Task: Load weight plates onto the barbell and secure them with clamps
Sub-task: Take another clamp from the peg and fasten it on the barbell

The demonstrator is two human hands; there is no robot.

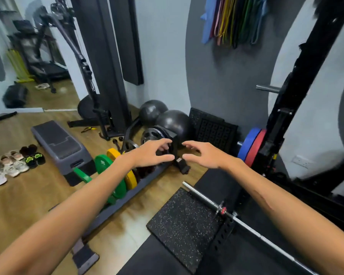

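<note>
Flanking black plate (157, 135), both hands

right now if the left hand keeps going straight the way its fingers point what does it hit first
Probably the black weight plate standing at the far end of the plate rack; the left hand reaches open toward it, though depth is unclear.

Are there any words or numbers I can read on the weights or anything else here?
Green plate: white marking, maybe "10", too blurred to be sure.
Yellow plate: no readable text.
Blue plate and red plate: seen edge-on, no text shows.
Black plate: nothing legible.
No other text can be read.
</note>
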